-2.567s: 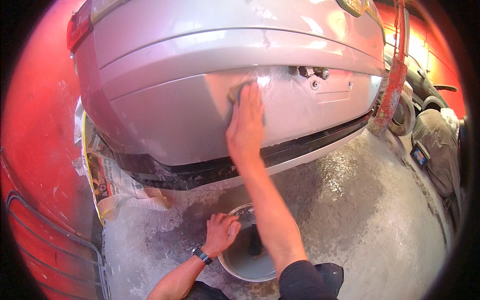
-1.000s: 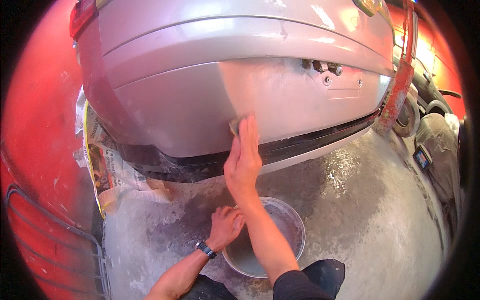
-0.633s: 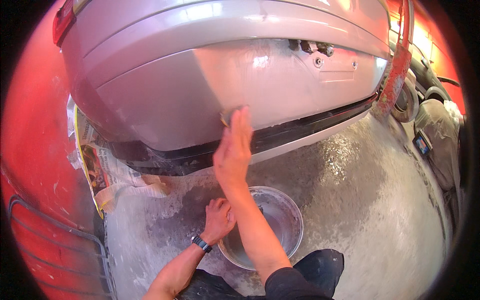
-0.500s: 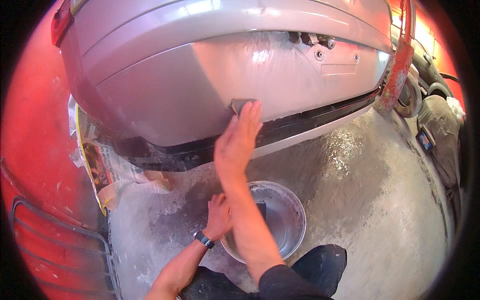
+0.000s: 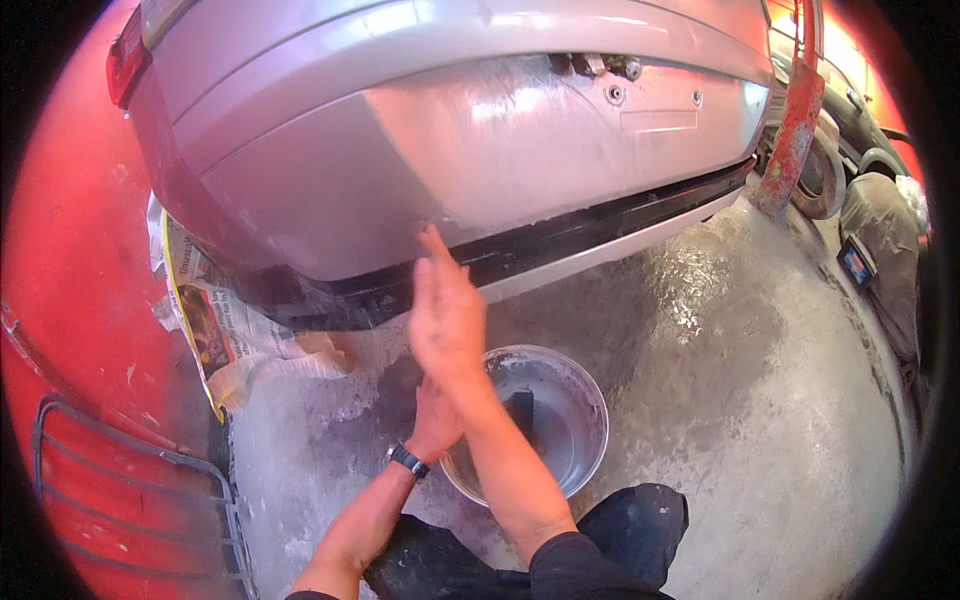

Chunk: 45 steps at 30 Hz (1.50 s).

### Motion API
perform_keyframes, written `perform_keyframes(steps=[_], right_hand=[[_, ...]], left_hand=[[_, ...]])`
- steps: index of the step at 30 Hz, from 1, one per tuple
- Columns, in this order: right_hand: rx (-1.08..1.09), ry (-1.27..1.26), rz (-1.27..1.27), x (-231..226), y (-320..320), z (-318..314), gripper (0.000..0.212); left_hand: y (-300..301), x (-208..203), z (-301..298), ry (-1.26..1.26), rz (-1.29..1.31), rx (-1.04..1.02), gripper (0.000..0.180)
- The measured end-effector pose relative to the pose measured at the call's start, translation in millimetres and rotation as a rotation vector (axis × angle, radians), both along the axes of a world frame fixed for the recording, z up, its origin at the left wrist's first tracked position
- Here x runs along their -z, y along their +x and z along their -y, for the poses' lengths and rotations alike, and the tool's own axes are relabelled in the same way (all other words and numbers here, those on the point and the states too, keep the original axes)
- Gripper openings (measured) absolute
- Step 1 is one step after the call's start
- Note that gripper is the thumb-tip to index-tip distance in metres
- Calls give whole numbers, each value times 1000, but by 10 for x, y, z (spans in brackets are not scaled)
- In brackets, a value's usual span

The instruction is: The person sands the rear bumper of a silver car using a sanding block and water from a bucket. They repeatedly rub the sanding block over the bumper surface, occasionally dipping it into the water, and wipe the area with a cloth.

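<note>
A silver car's rear panel (image 5: 300, 190) spans the top, with a paler, shiny wet area right of a slanted edge. Along its bottom runs a black trim strip (image 5: 560, 222). My right hand (image 5: 447, 310) is at the lower edge of the panel, turned edge-on with fingers stretched together. Only a small dark sliver of the grey sandpaper shows by its fingertips; the rest is hidden. My left hand (image 5: 433, 420), with a watch on the wrist, is behind my right forearm, its fingers mostly hidden. Beside both stands a round basin (image 5: 597, 440) of water containing a dark block (image 5: 520, 412).
Printed newspaper (image 5: 235, 335) hangs beneath the panel's left end. A metal rack (image 5: 130, 470) leans by the red wall (image 5: 70, 260). At right are a red post (image 5: 793, 140), a tyre (image 5: 822, 180) and a grey covered object (image 5: 885, 240). Wet patches mark the concrete floor (image 5: 740, 400).
My right hand has slid left and down along the panel, and the sandpaper has nearly gone from sight. My left hand has shifted slightly upward behind the right forearm.
</note>
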State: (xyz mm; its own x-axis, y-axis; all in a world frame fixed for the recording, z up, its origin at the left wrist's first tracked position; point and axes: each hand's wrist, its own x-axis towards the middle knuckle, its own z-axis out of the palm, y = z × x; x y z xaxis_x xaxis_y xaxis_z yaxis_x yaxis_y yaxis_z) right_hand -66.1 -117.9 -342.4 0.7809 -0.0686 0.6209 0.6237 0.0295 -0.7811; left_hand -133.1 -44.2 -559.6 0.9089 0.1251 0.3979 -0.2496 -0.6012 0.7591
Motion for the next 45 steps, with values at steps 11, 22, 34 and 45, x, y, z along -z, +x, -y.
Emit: perform_keyframes(steps=[11,22,34,45], right_hand=[[-449,672,-668,1242,128,1300,28],[-683,604,-583,1153,232,1614,69],[-222,948,-690,1408,589,2468,51],[-186,703,-778,1349,540,2637,43]], left_hand=[[109,-1206,576,-341,-366,-11,43],[511,-1132,1373,-503,-134,-151,38],[486,1759,1665,-151,-784,167,42],[23,2484,1620,428,-1127,317,44]])
